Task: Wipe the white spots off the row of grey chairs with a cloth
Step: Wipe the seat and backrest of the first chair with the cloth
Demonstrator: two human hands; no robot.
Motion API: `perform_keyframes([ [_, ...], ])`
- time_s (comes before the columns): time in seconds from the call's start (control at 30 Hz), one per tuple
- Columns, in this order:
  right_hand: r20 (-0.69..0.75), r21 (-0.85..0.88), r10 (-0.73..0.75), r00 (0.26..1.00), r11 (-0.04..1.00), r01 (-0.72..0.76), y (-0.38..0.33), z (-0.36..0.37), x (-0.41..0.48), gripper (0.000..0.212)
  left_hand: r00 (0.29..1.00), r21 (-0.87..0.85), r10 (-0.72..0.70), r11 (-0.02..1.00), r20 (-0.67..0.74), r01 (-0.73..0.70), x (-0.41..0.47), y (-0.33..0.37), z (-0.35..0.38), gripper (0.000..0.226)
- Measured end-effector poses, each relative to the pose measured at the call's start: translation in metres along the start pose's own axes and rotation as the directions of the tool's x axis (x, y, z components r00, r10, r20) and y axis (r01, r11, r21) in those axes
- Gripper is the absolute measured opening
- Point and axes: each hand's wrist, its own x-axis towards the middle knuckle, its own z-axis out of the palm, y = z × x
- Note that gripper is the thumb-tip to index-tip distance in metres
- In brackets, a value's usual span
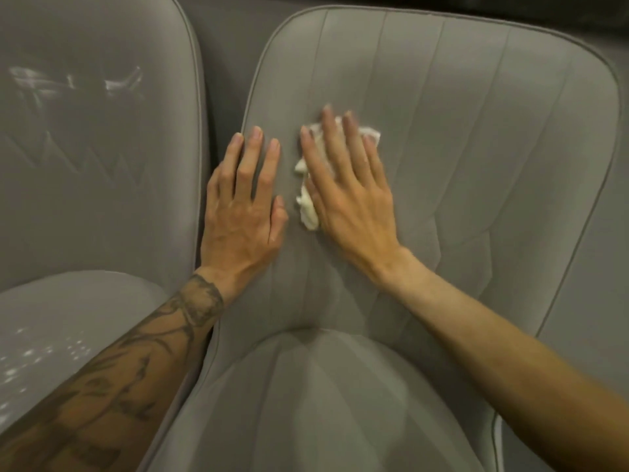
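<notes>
- Pressing the cloth (308,202) flat under our right hand (350,195), fingers spread, mid-frame on the middle chair's backrest (476,148).
- Our left hand (243,206) lies open and empty just beside it.
- White spots (30,356) remain lower left on the neighbouring chair seat (68,301), nearer our left arm.

- Most of the cloth (308,199) lies hidden under the right hand (347,199); only crumpled edges show at its thumb side and past the fingertips.
- The right hand's fingertips are motion-blurred.
- The left chair (102,165) is cut off by the picture's left edge; white marks on its backrest and seat are too smeared to make out.
- The middle chair (476,131) loses its seat front at the bottom edge.
- Both forearms run out of the picture at the bottom corners.
- A third chair (599,267) shows only a sliver at the right edge.
</notes>
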Motion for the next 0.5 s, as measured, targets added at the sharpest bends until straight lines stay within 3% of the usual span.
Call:
perform_keyframes([
  [0.1,-0.038,-0.101,-0.092,0.995,0.991,0.088,0.031,-0.004,0.011,0.047,1.000,0.000,-0.003,1.000,-0.004,0.003,0.000,0.001,-0.002,0.072],
  [0.2,-0.232,-0.140,0.122,0.965,0.978,-0.158,0.058,-0.003,0.065,0.047,1.000,0.011,0.000,1.000,-0.007,0.000,-0.001,0.001,-0.002,0.072],
  [0.27,-0.283,-0.087,0.262,0.923,0.951,-0.297,0.049,-0.001,0.082,0.048,1.000,0.008,0.000,1.000,-0.010,0.000,-0.001,0.001,-0.001,0.072],
  [0.3,-0.273,-0.054,0.271,0.923,0.954,-0.296,0.037,0.000,0.078,0.048,1.000,0.006,-0.001,1.000,-0.009,0.001,-0.001,0.001,-0.001,0.073],
  [0.4,-0.107,0.004,0.113,0.988,0.994,-0.113,0.003,0.004,0.029,0.048,1.000,0.004,0.002,1.000,-0.011,-0.002,-0.001,0.000,0.000,0.073],
  [0.5,-0.012,-0.060,-0.139,0.990,0.989,0.138,0.019,-0.003,-0.007,0.047,1.000,0.005,0.005,1.000,-0.015,-0.005,-0.001,0.000,0.000,0.073],
])
